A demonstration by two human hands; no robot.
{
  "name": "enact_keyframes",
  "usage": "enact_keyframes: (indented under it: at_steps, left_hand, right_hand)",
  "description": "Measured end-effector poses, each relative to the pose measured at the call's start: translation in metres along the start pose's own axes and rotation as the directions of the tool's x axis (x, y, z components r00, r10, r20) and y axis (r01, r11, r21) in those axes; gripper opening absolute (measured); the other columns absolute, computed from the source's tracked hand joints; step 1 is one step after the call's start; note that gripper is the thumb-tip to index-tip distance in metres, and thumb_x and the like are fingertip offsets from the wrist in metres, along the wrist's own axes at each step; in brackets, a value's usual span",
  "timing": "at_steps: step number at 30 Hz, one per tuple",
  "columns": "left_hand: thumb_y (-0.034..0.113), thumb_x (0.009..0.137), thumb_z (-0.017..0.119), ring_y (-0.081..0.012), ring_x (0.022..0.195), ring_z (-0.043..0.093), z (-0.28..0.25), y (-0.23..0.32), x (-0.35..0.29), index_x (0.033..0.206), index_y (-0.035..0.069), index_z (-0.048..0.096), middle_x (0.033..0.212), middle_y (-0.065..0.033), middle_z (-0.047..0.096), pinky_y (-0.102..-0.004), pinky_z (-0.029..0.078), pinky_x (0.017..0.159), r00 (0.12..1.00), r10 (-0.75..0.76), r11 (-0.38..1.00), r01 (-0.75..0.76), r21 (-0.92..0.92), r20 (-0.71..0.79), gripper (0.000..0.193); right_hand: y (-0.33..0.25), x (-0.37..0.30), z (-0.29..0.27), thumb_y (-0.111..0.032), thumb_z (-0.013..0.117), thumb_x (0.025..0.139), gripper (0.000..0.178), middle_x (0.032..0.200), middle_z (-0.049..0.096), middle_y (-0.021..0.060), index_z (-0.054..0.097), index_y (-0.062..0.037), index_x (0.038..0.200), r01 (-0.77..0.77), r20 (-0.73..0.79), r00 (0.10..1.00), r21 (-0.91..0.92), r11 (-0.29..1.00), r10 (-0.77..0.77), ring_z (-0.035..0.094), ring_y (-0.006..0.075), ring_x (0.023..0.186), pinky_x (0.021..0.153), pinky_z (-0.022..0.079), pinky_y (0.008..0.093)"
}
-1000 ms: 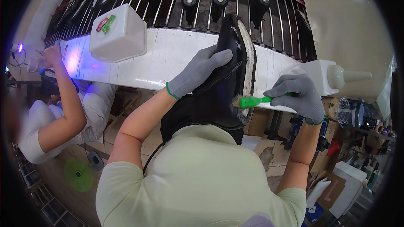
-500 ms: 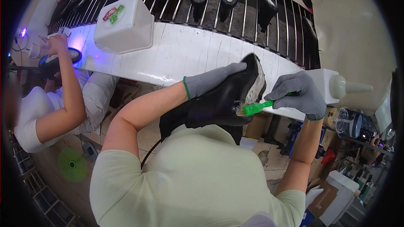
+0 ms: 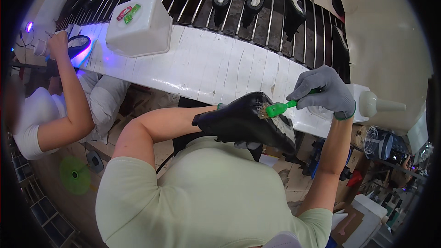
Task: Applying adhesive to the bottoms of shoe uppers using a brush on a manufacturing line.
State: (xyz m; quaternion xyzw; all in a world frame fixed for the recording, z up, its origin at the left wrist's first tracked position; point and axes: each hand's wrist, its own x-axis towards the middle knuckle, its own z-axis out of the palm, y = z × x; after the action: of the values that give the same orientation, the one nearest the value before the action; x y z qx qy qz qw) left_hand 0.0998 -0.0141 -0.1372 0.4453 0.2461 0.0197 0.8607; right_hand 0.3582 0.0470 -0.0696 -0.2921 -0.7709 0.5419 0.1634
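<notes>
A black boot point(image 3: 243, 119) with a whitish coating on its sole lies across in front of my chest, its sole side toward the right. My left hand point(image 3: 247, 145), in a grey glove with a green cuff, holds the boot from beneath; only a few fingertips show below it. In my gloved right hand point(image 3: 324, 91), closed in a pinch, is a brush with a green handle point(image 3: 279, 109). Its bristles touch the boot at the edge of the sole.
A white bench point(image 3: 206, 59) runs ahead, with a white upturned bin point(image 3: 138, 30) bearing small wrappers. Behind is a roller conveyor point(image 3: 236, 14) with several black boots. A white container with a spout point(image 3: 381, 102) stands right. At left another person's hand point(image 3: 59, 45) works beside a shoe.
My left hand has turned the boot and brought it lower, its shaft now to the left. The brush has moved up slightly to another part of the sole edge.
</notes>
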Motion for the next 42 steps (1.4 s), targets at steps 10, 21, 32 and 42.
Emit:
enact_keyframes:
  at_steps: [10, 21, 32, 42]
  left_hand:
    - [0.04, 0.096, 0.056, -0.0184, 0.068, 0.062, -0.034, -0.033, 0.029, 0.112, 0.004, 0.058, 0.083, -0.0091, 0.065, -0.0327, 0.052, 0.064, 0.974, 0.157, 0.841, -0.045, -0.539, 0.164, 0.04]
    - [0.036, 0.091, 0.065, -0.0168, 0.107, 0.059, -0.053, 0.006, 0.039, 0.128, 0.002, 0.052, 0.116, -0.0068, 0.063, -0.0331, 0.045, 0.098, 0.193, 0.775, 0.399, -0.887, 0.231, -0.601, 0.052]
    - [0.017, 0.078, 0.076, -0.0316, 0.117, 0.052, -0.066, 0.018, 0.04, 0.131, 0.001, 0.038, 0.122, -0.0193, 0.051, -0.0568, 0.023, 0.113, -0.236, 0.951, -0.197, 0.029, 0.98, 0.198, 0.067]
    - [0.013, 0.075, 0.076, -0.0284, 0.112, 0.056, -0.071, 0.019, 0.034, 0.133, 0.009, 0.043, 0.119, -0.0111, 0.055, -0.0593, 0.022, 0.111, -0.092, 0.985, -0.149, -0.026, 0.989, 0.146, 0.067]
  right_hand:
    - [0.011, 0.003, -0.027, -0.009, 0.081, 0.069, 0.023, 0.072, 0.068, 0.0122, 0.074, 0.0038, 0.087, -0.029, 0.317, 0.948, 0.073, 0.997, 0.004, 0.064, 0.0122, 0.056, 0.05, 0.044, 0.0232]
    - [0.04, -0.052, 0.001, -0.004, 0.055, 0.087, 0.02, 0.074, 0.065, 0.0073, 0.067, 0.0068, 0.099, 0.281, -0.825, 0.53, 0.39, 0.877, 0.197, 0.047, 0.0047, 0.053, 0.045, 0.032, 0.0175]
    - [-0.009, 0.006, 0.048, -0.004, 0.072, 0.08, 0.021, 0.075, 0.063, -0.0015, 0.073, -0.001, 0.101, 0.027, -0.894, 0.448, 0.037, 0.999, 0.021, 0.047, 0.0016, 0.061, 0.053, 0.034, 0.018]
    - [-0.014, 0.005, 0.086, 0.003, 0.073, 0.076, 0.02, 0.075, 0.063, 0.0036, 0.073, 0.0006, 0.096, -0.044, -0.793, 0.609, -0.055, 0.998, -0.017, 0.053, 0.0062, 0.064, 0.054, 0.037, 0.021]
